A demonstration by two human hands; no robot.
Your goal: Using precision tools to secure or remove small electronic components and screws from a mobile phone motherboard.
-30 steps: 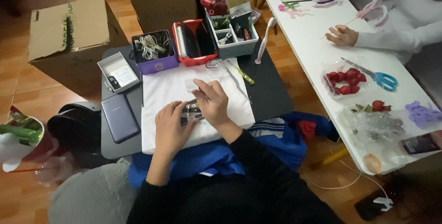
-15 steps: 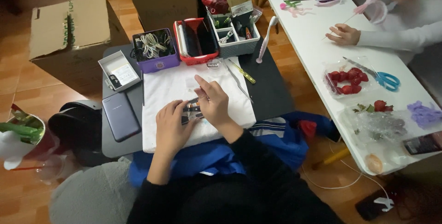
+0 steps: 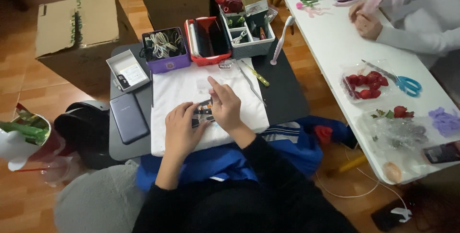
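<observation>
- White cloth [image 3: 182, 89] covers the middle of the small dark bench [image 3: 282, 94], and both hands work on it over a small dark device [image 3: 203, 113] with pale patches.
- Left hand [image 3: 179, 130] lies flat beside the device, its fingers [image 3: 184, 113] curled onto the near-left edge; whether they pinch or only steady it, I cannot tell.
- Right hand [image 3: 225, 108] covers the device's right side, index finger stretched forward and the rest folded down; the grip underneath is hidden.
- Just ahead of the fingers lie slim tweezers [image 3: 249, 82] and a yellow-handled tool [image 3: 256, 74]; beyond these stand a purple box [image 3: 165, 53] of coiled cables, a red tray [image 3: 206, 41] and a grey divided organiser [image 3: 247, 36].
- Left of the fingers, off the cloth, a grey phone [image 3: 128, 117] lies flat, with a small white box [image 3: 127, 70] beyond it.
- Well to the right, another person's hands [image 3: 366, 20] rest on a long white table [image 3: 330, 51] with strawberries [image 3: 364, 79] and blue-handled scissors [image 3: 407, 85].
- Risk, as I judge it: the device sits near the cloth's front edge, so a slip of either hand could push it or any loose part off towards the lap.
- Tweezers lie close to the right wrist's path; a sideways sweep could knock them off the bench.
</observation>
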